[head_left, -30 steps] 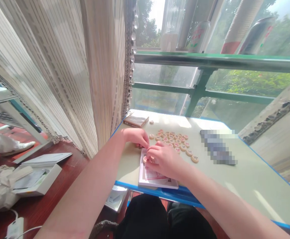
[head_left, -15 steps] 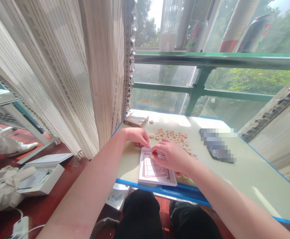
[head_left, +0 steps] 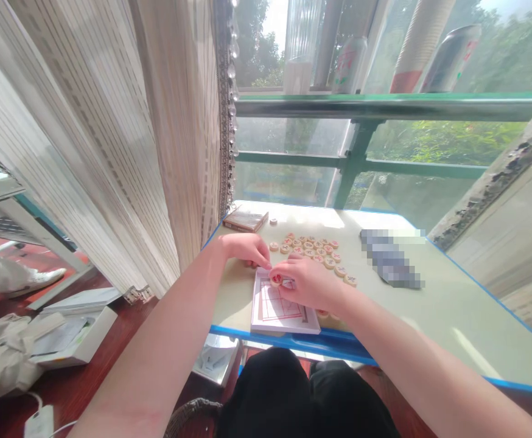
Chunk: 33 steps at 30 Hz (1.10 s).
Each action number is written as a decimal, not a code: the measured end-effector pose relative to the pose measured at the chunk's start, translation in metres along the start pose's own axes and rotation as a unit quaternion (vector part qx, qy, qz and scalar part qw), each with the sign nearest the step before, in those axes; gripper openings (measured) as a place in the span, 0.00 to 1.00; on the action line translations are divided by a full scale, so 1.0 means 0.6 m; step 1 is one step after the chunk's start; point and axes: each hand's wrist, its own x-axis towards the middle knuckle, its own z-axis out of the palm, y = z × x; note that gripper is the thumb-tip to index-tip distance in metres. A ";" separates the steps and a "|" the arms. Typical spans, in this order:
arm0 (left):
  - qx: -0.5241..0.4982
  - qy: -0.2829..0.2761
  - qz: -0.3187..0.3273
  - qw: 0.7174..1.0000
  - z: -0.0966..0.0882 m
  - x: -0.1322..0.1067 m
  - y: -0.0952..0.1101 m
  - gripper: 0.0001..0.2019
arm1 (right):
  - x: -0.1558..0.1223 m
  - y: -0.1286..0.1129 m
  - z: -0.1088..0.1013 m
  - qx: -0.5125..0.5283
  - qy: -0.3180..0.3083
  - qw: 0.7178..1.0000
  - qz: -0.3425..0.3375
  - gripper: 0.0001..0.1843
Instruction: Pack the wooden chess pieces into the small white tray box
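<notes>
A shallow white box (head_left: 255,307) lies at the front edge of the table, with a sheet printed with a red-lined board (head_left: 282,309) inside it. My right hand (head_left: 309,280) pinches a round wooden Chinese chess piece (head_left: 276,278) with a red character, above the far left part of the box. At the box's far left corner is my left hand (head_left: 249,248), fingers curled, the tips against the rim. Beyond my right hand several more chess pieces (head_left: 309,245) lie face up in a cluster. A few others (head_left: 323,314) show partly beneath my right wrist.
A flat brown case (head_left: 246,219) lies at the table's far left corner, with a lone piece (head_left: 273,221) beside it. To the right is a blurred dark object (head_left: 391,258). Curtains (head_left: 175,134) hang at the left. An open white box (head_left: 81,334) sits on the floor.
My right hand has brought the chess piece slightly left and tilted it so its red character shows more plainly. My left hand keeps its place at the box corner. The view has shifted slightly.
</notes>
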 end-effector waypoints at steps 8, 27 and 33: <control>0.014 -0.015 0.001 1.000 -0.004 0.001 0.002 0.16 | 0.002 -0.009 0.002 0.004 0.033 0.999 -0.024 0.11; 0.003 -0.005 -0.004 1.000 -0.002 -0.002 0.008 0.14 | 0.003 -0.022 0.002 -0.070 0.046 0.994 -0.062 0.08; 0.002 -0.004 -0.003 1.000 0.001 -0.006 0.017 0.10 | 0.017 -0.022 0.021 -0.112 0.053 0.990 -0.065 0.04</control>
